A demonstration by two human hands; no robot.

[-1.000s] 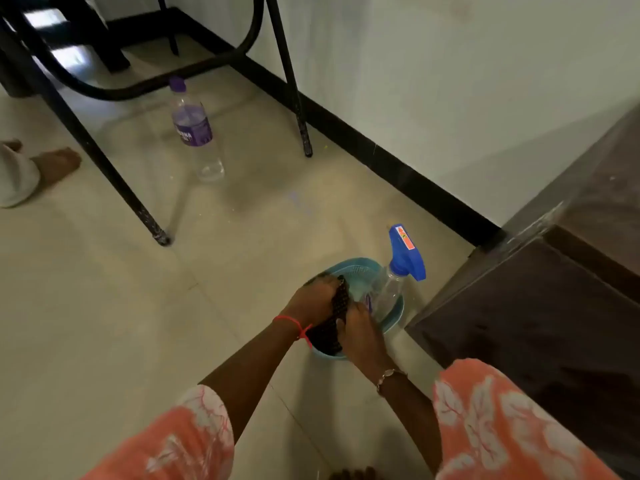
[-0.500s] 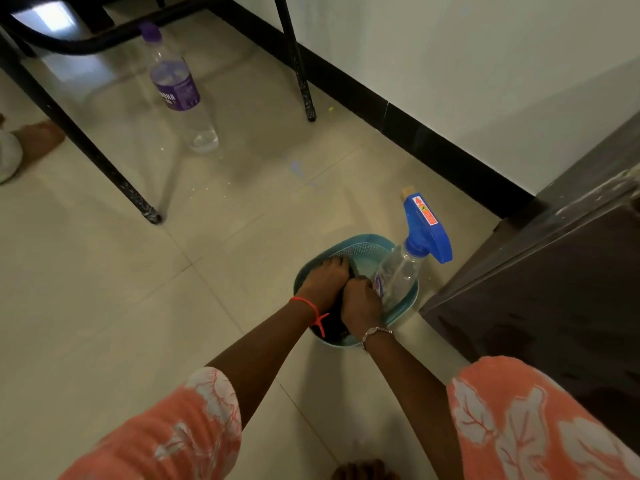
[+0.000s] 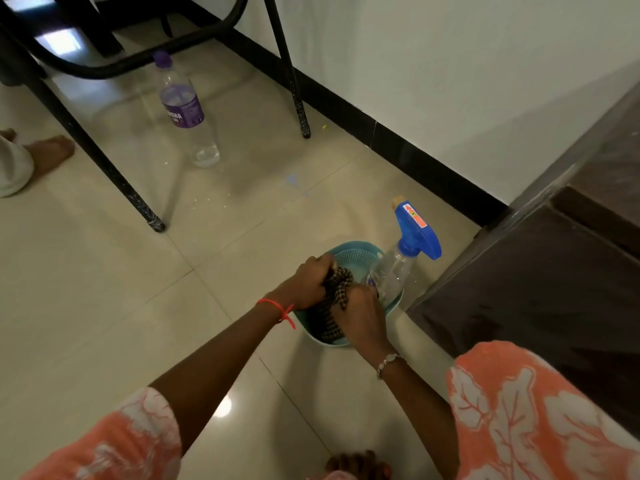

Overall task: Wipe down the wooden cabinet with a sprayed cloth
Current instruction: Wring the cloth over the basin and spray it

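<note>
A dark checked cloth (image 3: 337, 294) is bunched inside a teal plastic basket (image 3: 360, 252) on the tiled floor. My left hand (image 3: 308, 284) grips the cloth's upper end and my right hand (image 3: 362, 313) grips its lower part, the two hands close together over the basket. A clear spray bottle (image 3: 394, 271) with a blue trigger head (image 3: 417, 232) stands in the basket's right side, touching my right hand. The dark wooden cabinet (image 3: 540, 292) stands just right of the basket.
A clear water bottle (image 3: 183, 109) with a purple label stands on the floor under a black metal chair frame (image 3: 104, 154). Another person's bare foot (image 3: 48, 154) is at the left edge. A white wall with black skirting (image 3: 415, 157) runs behind.
My hands have lifted slightly in the basket, so more of the twisted cloth shows between them. The view has shifted back a little.
</note>
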